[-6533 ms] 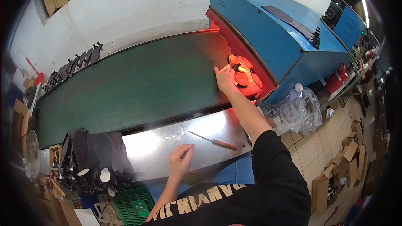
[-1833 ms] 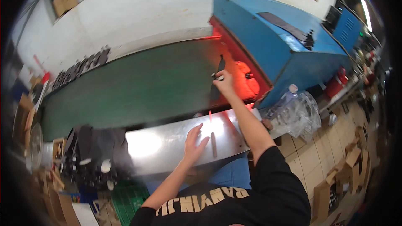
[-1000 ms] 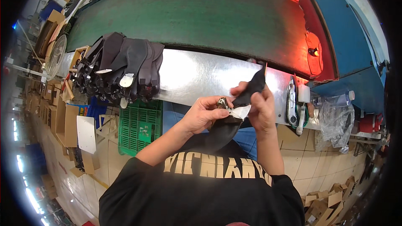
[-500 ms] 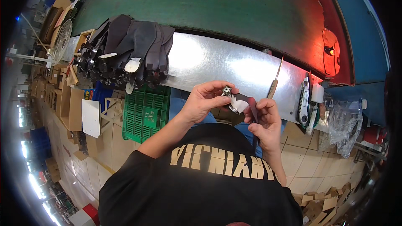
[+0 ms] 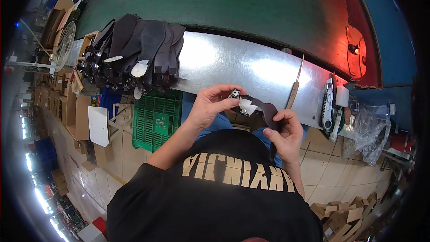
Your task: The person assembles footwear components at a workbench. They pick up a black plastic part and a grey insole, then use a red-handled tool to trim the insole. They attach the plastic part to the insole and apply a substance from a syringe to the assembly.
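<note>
Both my hands hold one dark shoe piece over my lap at the near edge of the metal bench. Fingers and thumb of my left hand pinch its glossy end, where a small metal fitting and a white flap show. My right hand is closed on the smooth, bendy dark end, which curves down past the thumb. Just beyond the right fingers, a pointed tool with a wooden handle points away from me. Its handle's near end meets the hand, and I cannot tell whether the fingers grip it.
Similar dark shoe pieces lie heaped on the left of the metal bench. Beyond runs a green conveyor belt. A box cutter lies on the right beside a clear plastic bag. A green crate stands below left.
The shoe piece and my left hand have shifted slightly left. Its dark end now lies more stretched between my hands, and its broad face shows more.
</note>
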Action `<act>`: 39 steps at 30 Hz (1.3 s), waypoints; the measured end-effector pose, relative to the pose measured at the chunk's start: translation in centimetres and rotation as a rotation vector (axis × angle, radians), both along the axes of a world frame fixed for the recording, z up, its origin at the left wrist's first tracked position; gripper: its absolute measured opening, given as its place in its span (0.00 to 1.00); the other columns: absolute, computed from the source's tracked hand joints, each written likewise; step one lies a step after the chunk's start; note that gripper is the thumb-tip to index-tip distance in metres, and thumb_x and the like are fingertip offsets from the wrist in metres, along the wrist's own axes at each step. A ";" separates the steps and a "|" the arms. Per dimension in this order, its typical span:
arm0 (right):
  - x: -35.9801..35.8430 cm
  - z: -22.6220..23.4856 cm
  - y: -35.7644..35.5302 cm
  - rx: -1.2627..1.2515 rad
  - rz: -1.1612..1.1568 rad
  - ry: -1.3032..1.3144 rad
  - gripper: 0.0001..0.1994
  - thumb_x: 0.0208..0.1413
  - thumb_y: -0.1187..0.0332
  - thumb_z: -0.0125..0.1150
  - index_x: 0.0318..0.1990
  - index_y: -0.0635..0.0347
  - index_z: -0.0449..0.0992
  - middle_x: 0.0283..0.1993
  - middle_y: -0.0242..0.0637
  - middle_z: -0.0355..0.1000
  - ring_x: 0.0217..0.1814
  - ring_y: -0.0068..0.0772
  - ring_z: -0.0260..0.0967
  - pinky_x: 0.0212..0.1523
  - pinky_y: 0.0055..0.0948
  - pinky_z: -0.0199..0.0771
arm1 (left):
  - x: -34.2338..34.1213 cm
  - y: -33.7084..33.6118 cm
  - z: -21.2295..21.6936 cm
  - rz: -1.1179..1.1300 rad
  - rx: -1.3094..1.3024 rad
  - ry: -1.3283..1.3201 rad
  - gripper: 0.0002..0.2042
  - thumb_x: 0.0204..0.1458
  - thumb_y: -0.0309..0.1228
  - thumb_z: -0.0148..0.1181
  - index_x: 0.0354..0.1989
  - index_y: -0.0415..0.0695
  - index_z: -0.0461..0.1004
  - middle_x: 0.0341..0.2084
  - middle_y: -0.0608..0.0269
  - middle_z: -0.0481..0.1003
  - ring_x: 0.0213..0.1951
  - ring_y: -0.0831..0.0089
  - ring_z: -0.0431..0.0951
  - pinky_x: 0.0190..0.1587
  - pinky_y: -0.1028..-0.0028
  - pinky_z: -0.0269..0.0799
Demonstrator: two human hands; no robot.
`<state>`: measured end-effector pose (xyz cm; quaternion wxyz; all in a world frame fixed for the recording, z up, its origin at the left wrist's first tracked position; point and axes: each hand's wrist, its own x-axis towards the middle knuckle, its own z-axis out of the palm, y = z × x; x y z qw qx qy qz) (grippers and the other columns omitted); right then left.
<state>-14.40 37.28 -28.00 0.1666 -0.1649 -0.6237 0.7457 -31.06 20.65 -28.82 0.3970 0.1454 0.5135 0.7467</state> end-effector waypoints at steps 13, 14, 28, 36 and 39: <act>-1.3 1.8 -0.6 0.463 -0.022 0.064 0.18 0.42 0.80 0.65 0.45 0.65 0.77 0.42 0.42 0.76 0.43 0.36 0.72 0.46 0.28 0.69 | 0.6 0.1 1.5 -0.042 0.067 0.018 0.14 0.49 0.22 0.63 0.46 0.39 0.76 0.36 0.62 0.77 0.35 0.79 0.77 0.36 0.79 0.76; -1.3 1.8 -0.7 0.459 -0.017 0.068 0.18 0.42 0.80 0.65 0.45 0.65 0.77 0.42 0.42 0.76 0.43 0.36 0.73 0.46 0.28 0.69 | 0.6 0.1 1.6 -0.041 0.078 0.019 0.14 0.49 0.22 0.63 0.46 0.39 0.76 0.35 0.63 0.77 0.35 0.79 0.77 0.36 0.79 0.76; -1.4 1.6 -0.8 0.435 0.005 0.092 0.18 0.42 0.81 0.65 0.45 0.65 0.77 0.42 0.42 0.76 0.43 0.35 0.73 0.45 0.27 0.70 | 0.6 -0.1 2.1 -0.063 0.017 -0.025 0.15 0.44 0.20 0.63 0.43 0.35 0.75 0.43 0.52 0.76 0.42 0.70 0.78 0.38 0.75 0.80; -1.5 1.8 -0.8 0.436 0.022 0.088 0.19 0.43 0.82 0.64 0.46 0.65 0.77 0.40 0.41 0.76 0.41 0.33 0.72 0.42 0.25 0.69 | 0.5 0.0 2.4 -0.072 0.031 0.012 0.15 0.47 0.20 0.63 0.45 0.38 0.77 0.34 0.63 0.77 0.35 0.79 0.77 0.36 0.80 0.75; -1.5 2.0 -0.9 0.422 0.030 0.078 0.20 0.43 0.82 0.63 0.48 0.65 0.76 0.38 0.40 0.74 0.38 0.30 0.71 0.39 0.24 0.69 | 0.5 0.0 2.3 -0.072 0.032 0.009 0.15 0.45 0.19 0.63 0.44 0.37 0.77 0.37 0.59 0.77 0.38 0.75 0.77 0.39 0.77 0.77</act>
